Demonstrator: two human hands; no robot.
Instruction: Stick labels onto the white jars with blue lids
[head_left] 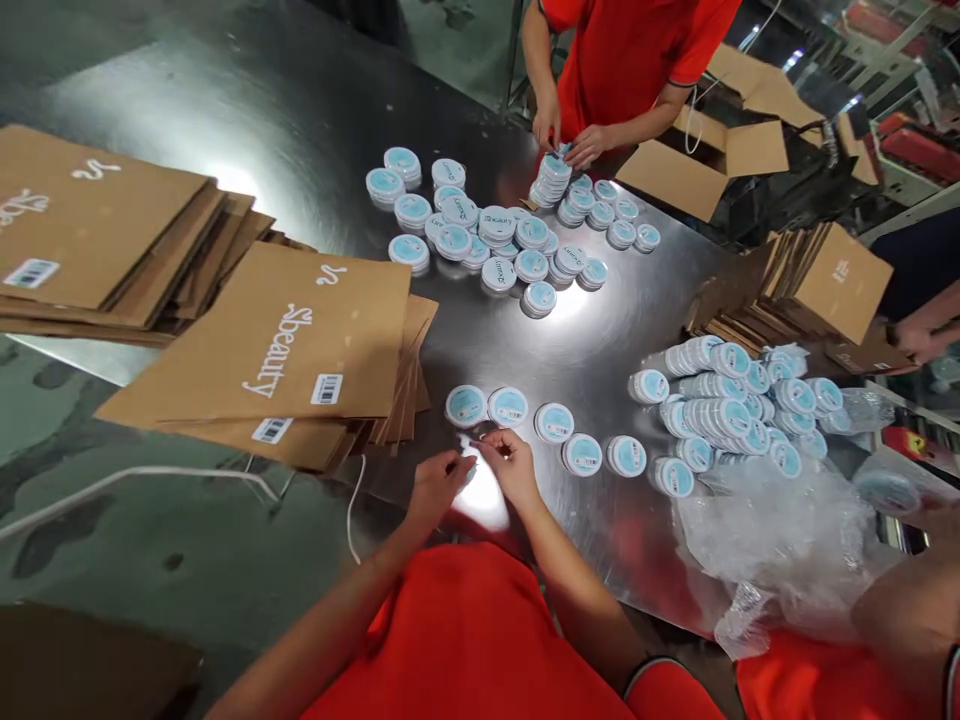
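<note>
Over the near edge of the steel table, my left hand (437, 487) and my right hand (511, 466) are close together, both with fingers pinched. A small whitish piece (466, 442) shows by the fingertips; its kind is too small to tell. Just beyond them lies a curved row of round flat tins with light blue labels, among them a left tin (466, 406), a second tin (508, 406) and a third tin (555, 423). Some of these labels carry barcodes. None of the row is in my hands.
Flattened cardboard boxes (300, 340) are stacked at left. More tins (497, 225) spread over the steel table (480, 340), where a co-worker's hands (589, 147) handle a stack. At right stand rows of tins (720, 415), clear plastic wrap (780, 530) and other cartons (844, 280).
</note>
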